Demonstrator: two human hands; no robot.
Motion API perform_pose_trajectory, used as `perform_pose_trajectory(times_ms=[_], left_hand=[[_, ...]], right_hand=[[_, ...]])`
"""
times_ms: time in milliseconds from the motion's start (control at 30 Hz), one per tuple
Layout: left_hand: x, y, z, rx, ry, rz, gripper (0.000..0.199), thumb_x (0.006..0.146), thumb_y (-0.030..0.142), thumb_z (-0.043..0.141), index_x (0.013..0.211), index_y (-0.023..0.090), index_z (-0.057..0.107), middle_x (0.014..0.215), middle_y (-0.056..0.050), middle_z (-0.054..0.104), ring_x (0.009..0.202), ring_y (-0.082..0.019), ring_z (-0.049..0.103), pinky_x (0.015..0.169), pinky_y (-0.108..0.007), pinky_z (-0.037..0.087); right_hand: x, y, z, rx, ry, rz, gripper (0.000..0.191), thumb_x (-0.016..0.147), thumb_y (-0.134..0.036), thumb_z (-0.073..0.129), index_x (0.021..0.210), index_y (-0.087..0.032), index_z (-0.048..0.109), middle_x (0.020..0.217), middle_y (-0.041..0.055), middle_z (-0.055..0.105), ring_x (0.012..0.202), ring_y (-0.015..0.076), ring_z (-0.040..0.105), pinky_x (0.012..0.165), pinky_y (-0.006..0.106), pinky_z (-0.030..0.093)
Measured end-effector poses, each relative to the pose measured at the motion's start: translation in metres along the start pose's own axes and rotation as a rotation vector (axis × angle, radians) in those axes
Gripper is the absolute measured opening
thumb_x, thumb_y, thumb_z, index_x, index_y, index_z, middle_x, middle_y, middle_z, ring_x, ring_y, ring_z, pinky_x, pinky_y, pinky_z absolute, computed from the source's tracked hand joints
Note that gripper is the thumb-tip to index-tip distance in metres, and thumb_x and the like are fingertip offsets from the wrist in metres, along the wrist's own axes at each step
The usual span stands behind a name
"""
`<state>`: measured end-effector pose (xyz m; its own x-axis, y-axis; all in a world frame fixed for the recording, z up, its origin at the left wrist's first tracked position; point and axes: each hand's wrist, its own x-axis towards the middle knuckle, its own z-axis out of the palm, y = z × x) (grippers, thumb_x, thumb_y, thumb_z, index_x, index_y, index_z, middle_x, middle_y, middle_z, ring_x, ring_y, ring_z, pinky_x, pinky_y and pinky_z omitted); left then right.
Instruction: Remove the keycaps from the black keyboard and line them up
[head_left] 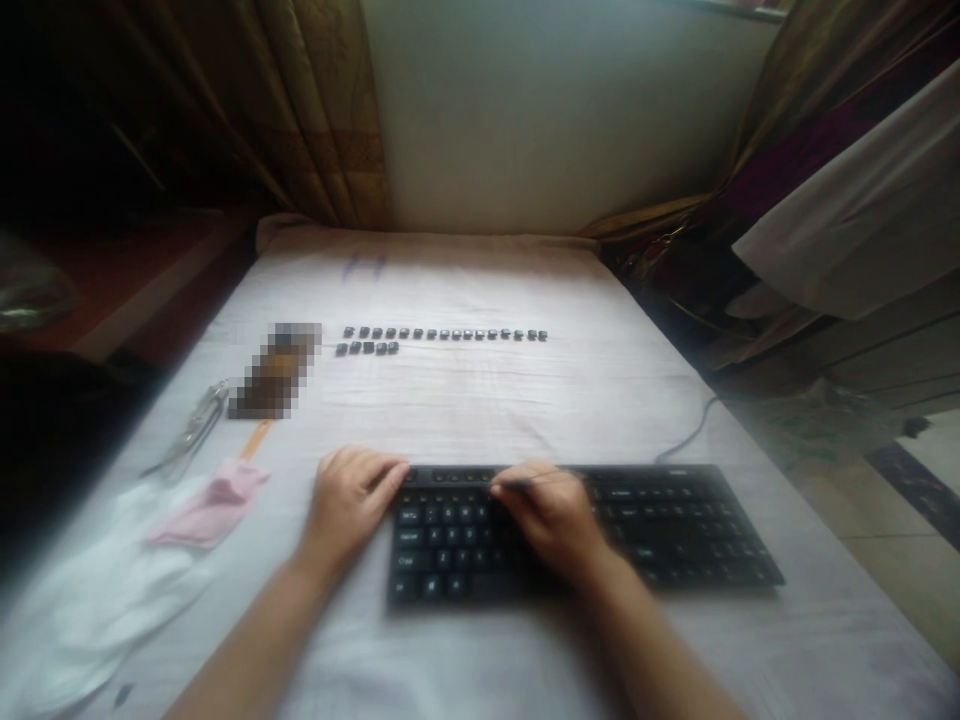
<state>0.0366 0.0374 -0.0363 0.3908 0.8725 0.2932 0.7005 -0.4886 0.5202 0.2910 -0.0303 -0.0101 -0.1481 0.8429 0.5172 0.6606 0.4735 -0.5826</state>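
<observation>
While 21 keycaps [444, 335] lie beyond, two hands [349, 495] [553, 512] touch one keyboard [675, 520].

A long black keyboard [652, 525] lies flat beneath a slim dark tool [516, 484]. Small black keycaps [444, 335] form two rows beyond.

one keyboard [652, 525], near; two hands, the left hand [351, 495] and the right hand [551, 505]; sixteen loose keys [444, 335] in the far row, five in the nearer row; one pink cloth [214, 508], left; two curtains, the left curtain [330, 100] and the right curtain [840, 70], far.
</observation>
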Motion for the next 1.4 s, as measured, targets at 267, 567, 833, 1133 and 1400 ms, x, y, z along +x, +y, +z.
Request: perform_pose_trajectory(times_ms=[267,567,833,1133,1400], left_hand=[[0.001,-0.002,0.000,0.008,-0.003,0.005,0.027,0.093,0.041,0.053,0.082,0.024,0.071,0.081,-0.001,0.074,0.081,-0.022,0.064,0.079,-0.038,0.039],[-0.001,0.038,-0.003,-0.082,-0.014,0.078,0.023,0.091,0.043,0.058,0.101,0.025,0.068,0.098,-0.003,0.073,0.094,-0.023,0.063,0.088,-0.040,0.041],[0.005,0.069,0.007,-0.207,-0.190,0.150,0.030,0.084,0.041,0.068,0.111,0.026,0.065,0.099,-0.004,0.073,0.094,-0.023,0.064,0.088,-0.040,0.043],[0.007,0.070,0.009,-0.325,-0.262,0.105,0.014,0.086,0.034,0.067,0.097,0.026,0.069,0.092,-0.003,0.073,0.089,-0.022,0.064,0.088,-0.040,0.043],[0.007,0.071,0.005,-0.481,-0.328,-0.016,0.015,0.083,0.032,0.068,0.097,0.028,0.071,0.095,-0.004,0.073,0.091,-0.022,0.065,0.089,-0.039,0.046]], right_hand=[[-0.003,-0.001,-0.006,0.186,0.147,0.297,0.011,0.086,-0.022,0.064,0.078,-0.021,0.072,0.071,0.0022,0.076,0.062,0.0190,0.072,0.064,0.030,0.059],[-0.002,-0.008,-0.002,0.198,0.183,0.304,0.012,0.085,-0.024,0.064,0.078,-0.021,0.073,0.071,0.0033,0.076,0.063,0.0195,0.072,0.063,0.030,0.059],[0.001,-0.017,-0.003,0.219,0.155,0.232,0.011,0.086,-0.021,0.063,0.079,-0.022,0.071,0.072,0.0032,0.075,0.062,0.0182,0.071,0.062,0.028,0.059],[0.003,-0.020,-0.005,0.288,0.177,0.214,0.011,0.086,-0.020,0.062,0.078,-0.021,0.070,0.071,0.0027,0.074,0.061,0.0167,0.070,0.061,0.026,0.058],[0.004,-0.022,-0.004,0.345,0.195,0.220,0.012,0.087,-0.022,0.064,0.078,-0.021,0.071,0.069,0.0023,0.074,0.060,0.0175,0.070,0.059,0.027,0.058]])
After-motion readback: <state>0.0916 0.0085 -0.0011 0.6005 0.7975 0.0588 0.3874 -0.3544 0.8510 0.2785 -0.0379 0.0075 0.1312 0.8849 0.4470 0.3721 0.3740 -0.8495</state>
